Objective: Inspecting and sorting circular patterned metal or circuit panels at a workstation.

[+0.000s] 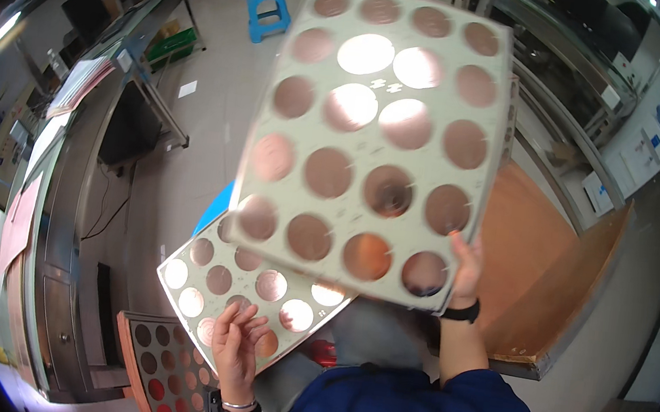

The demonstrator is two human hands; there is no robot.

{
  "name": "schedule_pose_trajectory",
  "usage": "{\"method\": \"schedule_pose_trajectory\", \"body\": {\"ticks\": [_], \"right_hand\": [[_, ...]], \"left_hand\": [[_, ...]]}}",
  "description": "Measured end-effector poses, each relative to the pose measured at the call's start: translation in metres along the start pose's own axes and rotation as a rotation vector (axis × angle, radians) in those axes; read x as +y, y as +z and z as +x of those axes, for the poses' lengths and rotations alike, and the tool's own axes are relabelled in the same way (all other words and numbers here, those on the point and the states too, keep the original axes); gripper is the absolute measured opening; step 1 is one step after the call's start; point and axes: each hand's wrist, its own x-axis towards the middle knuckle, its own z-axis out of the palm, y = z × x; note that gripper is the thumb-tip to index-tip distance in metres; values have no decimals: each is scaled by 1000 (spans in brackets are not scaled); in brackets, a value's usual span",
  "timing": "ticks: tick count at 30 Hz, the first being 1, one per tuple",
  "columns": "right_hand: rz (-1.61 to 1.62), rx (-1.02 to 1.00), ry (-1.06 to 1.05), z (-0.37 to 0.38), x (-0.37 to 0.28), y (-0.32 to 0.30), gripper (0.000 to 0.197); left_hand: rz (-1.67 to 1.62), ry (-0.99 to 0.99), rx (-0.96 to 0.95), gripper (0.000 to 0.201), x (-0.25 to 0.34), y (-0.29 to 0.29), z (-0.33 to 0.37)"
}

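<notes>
In the head view, the work appears to be mid-handling: one copper-dotted panel (pixel 363 146), raised from the centre toward 12 o'clock, is not yet set down. The right hand (pixel 466 266), at 4 o'clock, pinches this panel at its lower right edge, with the thumb on the face. The left hand (pixel 240 341), at 7 o'clock, is unloaded, fingers loosely spread over a lower panel (pixel 213 304); whether it touches cannot be told. The lower panel lies slanted toward 7 o'clock, unheld. A third panel (pixel 167 368) leans farther out at 7 o'clock, also unheld, and a brown tray (pixel 527 228) stands at 3 to 4 o'clock. The count of finished and remaining panels cannot be determined. No brand or label is legible: the small marks between the copper discs are too fine to read, as are the sheets (pixel 79 88) on the surface (pixel 110 30) at 10 o'clock.
</notes>
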Motion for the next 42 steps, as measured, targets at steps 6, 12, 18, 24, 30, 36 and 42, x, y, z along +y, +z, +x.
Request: {"method": "schedule_pose_trajectory", "body": {"ticks": [6, 12, 18, 24, 30, 36, 42], "right_hand": [[-231, 386, -301, 23, -69, -50, 48], [-394, 574, -334, 51, -82, -117, 48], [-428, 687, -215, 78, -55, -153, 49], [-557, 500, 31, 111, -49, -131, 51], [-677, 249, 11, 172, 1, -103, 64], [-1152, -236, 148, 185, 133, -126, 65], [-1151, -181, 88, 174, 146, -133, 61]], "left_hand": [[65, -32, 159, 32, -4, -16, -7], [98, -55, 206, 29, -4, -22, -5], [127, -91, 270, 30, -5, -24, 2], [123, -110, 289, 28, -8, -25, 3], [92, -109, 340, 28, -10, -28, 1], [81, -116, 341, 27, -7, -30, -3], [105, -71, 417, 23, 0, -56, -14]]}}
